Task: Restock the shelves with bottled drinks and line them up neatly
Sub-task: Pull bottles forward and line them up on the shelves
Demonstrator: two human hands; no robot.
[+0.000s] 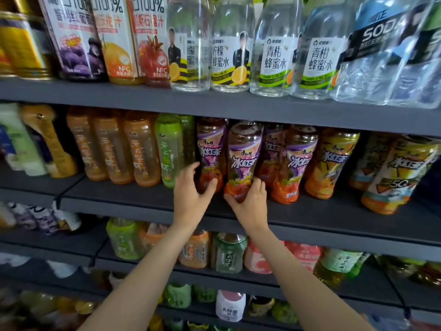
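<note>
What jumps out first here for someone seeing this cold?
Two bare arms reach to the middle shelf: the right hand grips the base of a purple-labelled iced tea bottle at the shelf front, and the left hand curls round the matching bottle beside it. Above, a row of clear honey-water bottles lines the top shelf.

The clear plastic bottle wrapped in a blue and black label, top shelf, reads "SODA". Left of it, three juice cartons show "100%"; two read "NFC". Below, a yellow-labelled tea bottle shows "5G".
</note>
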